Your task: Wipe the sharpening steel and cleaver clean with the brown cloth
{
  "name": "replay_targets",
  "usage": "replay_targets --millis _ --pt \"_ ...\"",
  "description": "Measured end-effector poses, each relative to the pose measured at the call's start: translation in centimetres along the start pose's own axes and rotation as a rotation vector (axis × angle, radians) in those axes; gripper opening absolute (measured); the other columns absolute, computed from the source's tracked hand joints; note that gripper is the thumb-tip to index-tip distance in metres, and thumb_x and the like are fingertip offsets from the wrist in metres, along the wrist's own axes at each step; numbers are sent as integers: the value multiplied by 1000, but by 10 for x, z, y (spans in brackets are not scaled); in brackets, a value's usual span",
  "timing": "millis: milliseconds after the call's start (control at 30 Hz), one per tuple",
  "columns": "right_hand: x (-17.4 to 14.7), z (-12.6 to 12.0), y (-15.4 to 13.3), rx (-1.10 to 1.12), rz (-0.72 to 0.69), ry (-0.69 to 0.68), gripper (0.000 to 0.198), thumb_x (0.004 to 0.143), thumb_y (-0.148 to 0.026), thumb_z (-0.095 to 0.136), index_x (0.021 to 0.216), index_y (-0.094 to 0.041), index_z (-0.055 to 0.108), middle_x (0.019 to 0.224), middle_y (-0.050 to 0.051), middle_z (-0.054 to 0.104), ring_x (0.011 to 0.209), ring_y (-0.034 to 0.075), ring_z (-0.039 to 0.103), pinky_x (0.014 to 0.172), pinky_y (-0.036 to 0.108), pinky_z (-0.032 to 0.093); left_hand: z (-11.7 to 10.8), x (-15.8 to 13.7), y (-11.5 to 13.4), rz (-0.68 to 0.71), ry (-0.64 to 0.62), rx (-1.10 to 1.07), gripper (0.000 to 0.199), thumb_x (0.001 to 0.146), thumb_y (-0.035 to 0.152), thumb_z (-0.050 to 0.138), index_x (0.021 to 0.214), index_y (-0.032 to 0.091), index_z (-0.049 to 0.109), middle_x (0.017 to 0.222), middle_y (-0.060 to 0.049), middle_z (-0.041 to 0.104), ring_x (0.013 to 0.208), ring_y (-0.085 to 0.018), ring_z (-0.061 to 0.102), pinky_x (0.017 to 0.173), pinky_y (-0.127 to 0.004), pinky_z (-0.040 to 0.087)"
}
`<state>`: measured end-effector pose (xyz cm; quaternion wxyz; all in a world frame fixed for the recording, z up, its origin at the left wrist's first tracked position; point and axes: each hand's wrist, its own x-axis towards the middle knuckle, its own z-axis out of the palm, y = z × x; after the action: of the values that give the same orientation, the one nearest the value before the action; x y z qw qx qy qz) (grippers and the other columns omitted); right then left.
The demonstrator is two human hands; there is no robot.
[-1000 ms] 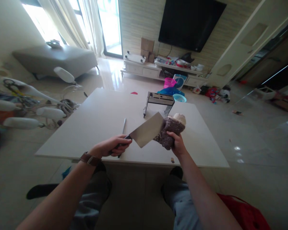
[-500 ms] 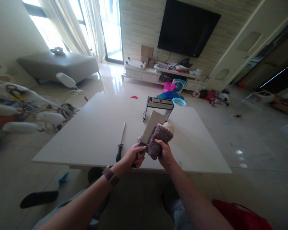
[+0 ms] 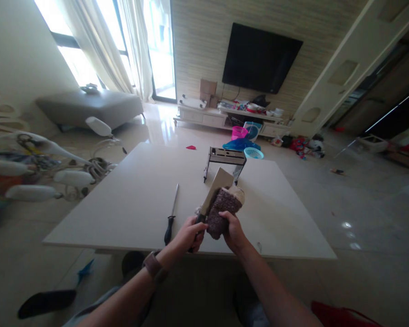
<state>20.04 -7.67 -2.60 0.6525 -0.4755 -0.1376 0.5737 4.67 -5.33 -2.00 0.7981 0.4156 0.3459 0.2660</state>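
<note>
My left hand [image 3: 193, 234] is wrapped round the black handle of a cleaver [image 3: 218, 182]. Its broad blade points up and to the right, away from me. In my right hand [image 3: 234, 230] is a bunched, fuzzy brown cloth [image 3: 221, 210] with a cream-coloured part at its far end. The cloth lies against the right side of the blade and covers part of it. A small pale bit shows behind the cleaver, too hidden to name. To the left of my left hand, a sharpening steel [image 3: 172, 218] with a black handle lies on the white table [image 3: 122, 213].
Beyond the blade stands a black-framed device [image 3: 226, 156] on legs. A light blue basket [image 3: 253, 153] and a blue plastic bag [image 3: 241, 144] are behind it. A small red piece [image 3: 191, 147] sits at the table's far edge. White lamp arms [image 3: 73, 177] are at the left.
The whole view has tilted up a little, so the table and hands appear lower. The cloth stays against the blade; both grips are unchanged.
</note>
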Motion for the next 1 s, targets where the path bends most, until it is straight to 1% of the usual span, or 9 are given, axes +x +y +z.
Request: replay_targets --millis 167,300,500,667,833,1000 --pt "2 3 4 -38 -3 25 39 56 -28 78 92 -17 68 87 4 77 87 26 70 72 33 56 -6 2 -5 -1 -3 31 29 71 39 65 67 22 42 42 10 36 28 -5 26 25 -19 28" --pt "3 3 6 -62 -9 41 40 55 -29 78 93 -16 69 86 4 77 84 25 70 70 32 55 -6 1 -3 3 2 51 30 73 41 64 66 22 42 42 10 36 29 -6 27 26 -19 29" --pt "3 3 6 -59 -14 47 40 56 -29 80 92 -16 70 88 4 77 85 25 71 76 34 56 -2 -4 2 7 2 55 34 73 44 65 66 22 41 44 10 35 31 -5 26 27 -19 29" --pt "3 2 6 -65 -5 60 42 55 -28 81 94 -15 71 93 5 78 88 25 71 77 34 57 -1 -5 2 16 1 47 37 74 47 68 70 22 41 46 10 36 32 -5 26 30 -18 30" --pt "3 1 7 -78 -3 47 39 57 -30 80 92 -15 72 86 5 77 88 26 72 77 34 57 -2 -3 0 8 16 37 36 73 47 67 74 23 40 45 11 36 32 -5 25 29 -18 29" --pt "4 1 9 -85 -6 46 39 57 -31 79 92 -14 72 87 5 77 88 26 72 76 34 58 -2 -1 -1 -22 31 41 33 71 45 64 74 23 40 44 11 37 30 -5 25 26 -18 28"
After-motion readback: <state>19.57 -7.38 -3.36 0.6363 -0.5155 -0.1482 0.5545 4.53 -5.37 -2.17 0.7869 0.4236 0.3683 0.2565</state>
